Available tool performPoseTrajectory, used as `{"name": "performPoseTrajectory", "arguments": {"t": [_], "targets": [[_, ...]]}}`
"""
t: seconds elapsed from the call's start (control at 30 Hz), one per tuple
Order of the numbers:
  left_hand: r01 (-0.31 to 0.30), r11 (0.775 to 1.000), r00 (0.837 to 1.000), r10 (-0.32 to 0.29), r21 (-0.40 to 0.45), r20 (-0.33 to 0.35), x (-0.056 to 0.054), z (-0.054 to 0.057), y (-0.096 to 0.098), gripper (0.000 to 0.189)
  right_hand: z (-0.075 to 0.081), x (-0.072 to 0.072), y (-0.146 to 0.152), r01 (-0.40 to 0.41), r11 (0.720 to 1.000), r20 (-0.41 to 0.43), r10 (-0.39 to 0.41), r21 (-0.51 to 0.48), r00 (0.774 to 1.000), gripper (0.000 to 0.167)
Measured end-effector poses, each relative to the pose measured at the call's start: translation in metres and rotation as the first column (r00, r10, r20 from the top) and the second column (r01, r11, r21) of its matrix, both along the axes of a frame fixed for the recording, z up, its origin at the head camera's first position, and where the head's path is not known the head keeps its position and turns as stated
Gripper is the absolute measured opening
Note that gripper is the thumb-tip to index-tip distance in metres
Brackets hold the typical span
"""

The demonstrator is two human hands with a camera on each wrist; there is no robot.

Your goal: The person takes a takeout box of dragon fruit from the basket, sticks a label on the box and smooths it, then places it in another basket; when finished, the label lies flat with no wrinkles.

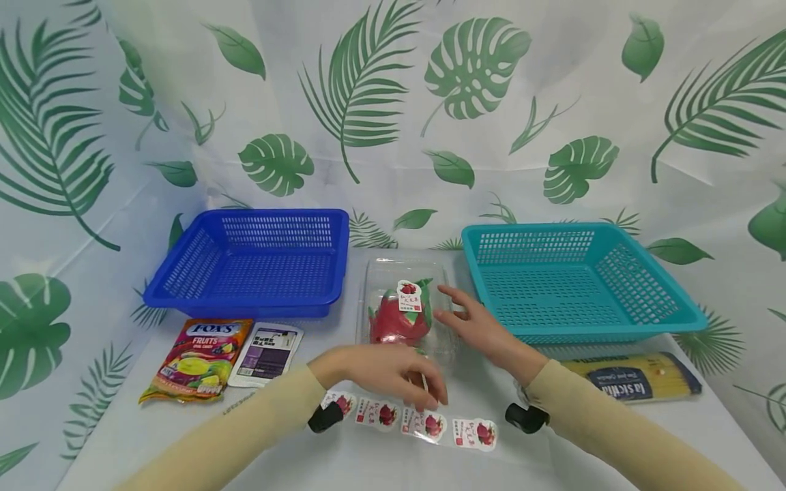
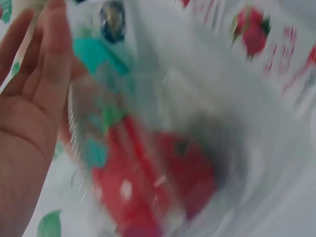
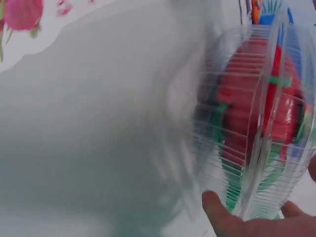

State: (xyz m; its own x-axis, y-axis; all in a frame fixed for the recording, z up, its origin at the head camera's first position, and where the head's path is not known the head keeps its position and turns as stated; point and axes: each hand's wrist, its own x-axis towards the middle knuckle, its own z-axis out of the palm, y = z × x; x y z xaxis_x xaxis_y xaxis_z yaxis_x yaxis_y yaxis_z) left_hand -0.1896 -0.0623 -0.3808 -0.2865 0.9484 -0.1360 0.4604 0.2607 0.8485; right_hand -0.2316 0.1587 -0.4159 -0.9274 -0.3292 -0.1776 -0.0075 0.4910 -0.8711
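Observation:
A clear plastic clamshell box stands on the white table between two baskets. Inside lies a red dragon fruit with green tips, and the lid bears a white dragon fruit sticker. My right hand is at the box's right edge, thumb and fingers spread; in the right wrist view its thumb is right by the box wall. In front of the box, my left hand hovers with loosely bent fingers and nothing in them. Below it runs a strip of dragon fruit stickers, partly hidden by that hand.
A blue basket is at the back left, a teal basket at the back right. Left of the hands lie a FOX'S candy bag and a white-purple pouch. A spaghetti pack lies before the teal basket.

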Motion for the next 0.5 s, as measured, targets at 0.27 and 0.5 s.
{"name": "performPoseTrajectory", "arguments": {"t": [0.27, 0.5], "targets": [[0.046, 0.996, 0.996, -0.04, -0.077, 0.079, 0.012, -0.035, 0.005, 0.022, -0.013, -0.002, 0.001, -0.079, 0.994, 0.056, 0.083, -0.073, 0.995, 0.07], [-0.009, 0.994, 0.985, 0.027, -0.109, 0.17, 0.004, -0.061, -0.002, 0.025, -0.017, -0.003, 0.005, -0.141, 0.986, 0.075, 0.148, -0.093, 0.986, 0.07]]}}
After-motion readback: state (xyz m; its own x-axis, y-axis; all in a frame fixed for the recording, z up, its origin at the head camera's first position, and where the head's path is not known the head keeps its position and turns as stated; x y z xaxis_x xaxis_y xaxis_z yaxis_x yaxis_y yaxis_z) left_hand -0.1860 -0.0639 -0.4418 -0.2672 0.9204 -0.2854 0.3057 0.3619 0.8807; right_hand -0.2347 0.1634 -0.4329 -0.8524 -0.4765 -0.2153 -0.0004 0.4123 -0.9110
